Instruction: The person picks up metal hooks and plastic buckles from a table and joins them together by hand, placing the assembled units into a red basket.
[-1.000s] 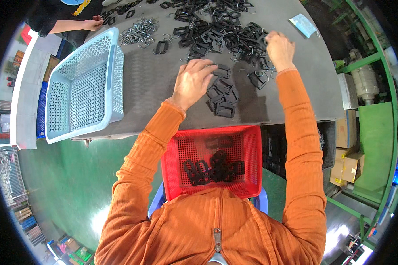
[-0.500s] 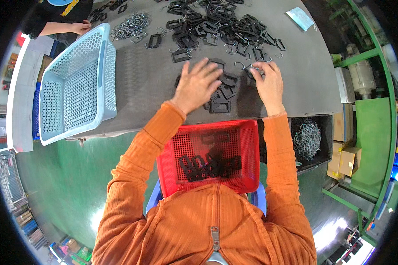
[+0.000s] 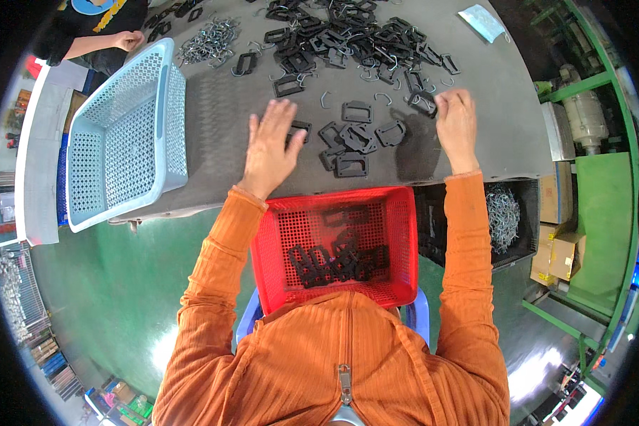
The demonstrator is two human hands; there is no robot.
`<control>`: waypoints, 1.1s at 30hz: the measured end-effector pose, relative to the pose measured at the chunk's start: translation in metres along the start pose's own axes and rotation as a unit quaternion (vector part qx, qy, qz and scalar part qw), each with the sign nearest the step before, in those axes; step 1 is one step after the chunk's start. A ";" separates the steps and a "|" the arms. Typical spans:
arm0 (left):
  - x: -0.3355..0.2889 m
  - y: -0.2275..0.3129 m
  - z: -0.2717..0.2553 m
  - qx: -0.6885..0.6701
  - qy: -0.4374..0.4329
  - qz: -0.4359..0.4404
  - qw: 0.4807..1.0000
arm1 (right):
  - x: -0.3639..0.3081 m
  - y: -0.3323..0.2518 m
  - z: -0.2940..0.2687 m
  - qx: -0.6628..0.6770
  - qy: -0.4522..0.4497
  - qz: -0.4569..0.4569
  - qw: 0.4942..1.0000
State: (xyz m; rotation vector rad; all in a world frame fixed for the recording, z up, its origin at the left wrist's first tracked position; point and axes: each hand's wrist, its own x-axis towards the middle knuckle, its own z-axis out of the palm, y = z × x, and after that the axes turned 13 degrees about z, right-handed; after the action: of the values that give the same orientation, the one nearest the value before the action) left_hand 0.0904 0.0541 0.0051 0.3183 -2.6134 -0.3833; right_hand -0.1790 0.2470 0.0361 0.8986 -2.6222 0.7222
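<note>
My left hand (image 3: 268, 148) is open, fingers spread, over the grey table (image 3: 216, 135). Beside its thumb, partly covered, lies a black rectangular frame (image 3: 302, 128). My right hand (image 3: 456, 129) has curled fingers, thumb and fingertips pinched at the edge of a tilted black frame with a metal hook (image 3: 423, 104). Between my hands lies a small group of flat black frames (image 3: 358, 138), some overlapping. Two loose metal hooks (image 3: 383, 98) rest just beyond them. Below the table edge, a red perforated basket (image 3: 263, 241) in front of my body has several black frames (image 3: 326, 264) inside.
A big heap of black frames and hooks (image 3: 334, 42) covers the far middle. A pile of hooks (image 3: 209, 41) and a light-blue basket (image 3: 169, 113) are left, near another person's hand (image 3: 129, 40). At right are a face mask (image 3: 483, 25) and a dark crate (image 3: 525, 231) of hooks.
My left hand has moved left, uncovering the group of black frames. My right hand has moved right and slightly away from me, and the black frame at its fingertips has shifted with it.
</note>
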 end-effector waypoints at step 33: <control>0.073 -0.080 0.023 0.206 0.086 -0.123 0.967 | 0.012 -0.173 0.108 0.101 -0.033 -0.136 0.985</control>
State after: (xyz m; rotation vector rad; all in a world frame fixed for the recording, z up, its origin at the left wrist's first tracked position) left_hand 0.0292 -0.0368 -0.0097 0.7847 -2.4684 0.1138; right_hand -0.0892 0.0646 0.0141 1.3269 -2.4423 0.9067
